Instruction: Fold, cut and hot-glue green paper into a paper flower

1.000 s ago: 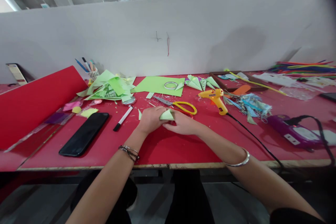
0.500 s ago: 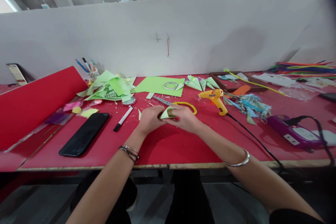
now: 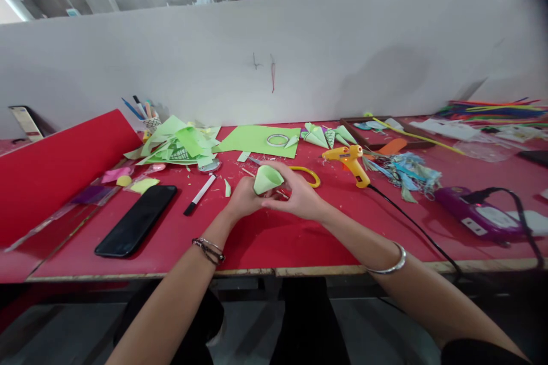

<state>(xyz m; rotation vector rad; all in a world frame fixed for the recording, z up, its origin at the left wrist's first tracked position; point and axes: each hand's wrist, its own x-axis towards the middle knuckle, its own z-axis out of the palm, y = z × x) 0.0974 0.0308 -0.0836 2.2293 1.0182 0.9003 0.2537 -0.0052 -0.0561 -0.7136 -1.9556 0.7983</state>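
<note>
A light green paper cone (image 3: 268, 179) is between my two hands above the red tabletop, its wide mouth tilted up toward me. My left hand (image 3: 245, 198) is closed around its lower left part, fingers partly hidden. My right hand (image 3: 299, 193) curves round the cone's right side, fingers behind the rim and thumb lower down near my left hand. Just behind lie scissors with yellow handles (image 3: 314, 175), partly covered by my right hand. A thin green paper scrap (image 3: 228, 187) lies left of my hands, near a white marker with a black cap (image 3: 200, 194).
A yellow glue gun (image 3: 353, 164) stands to the right, its cord running to a purple power strip (image 3: 475, 214). Green paper scraps (image 3: 175, 142), a green sheet (image 3: 240, 140), a tape roll (image 3: 277, 140) and finished cones (image 3: 315, 136) lie behind. A black phone (image 3: 137, 221) rests left.
The paper cone has turned so its mouth faces up toward me and shows wider. My right hand's fingers have spread and moved up around its rim.
</note>
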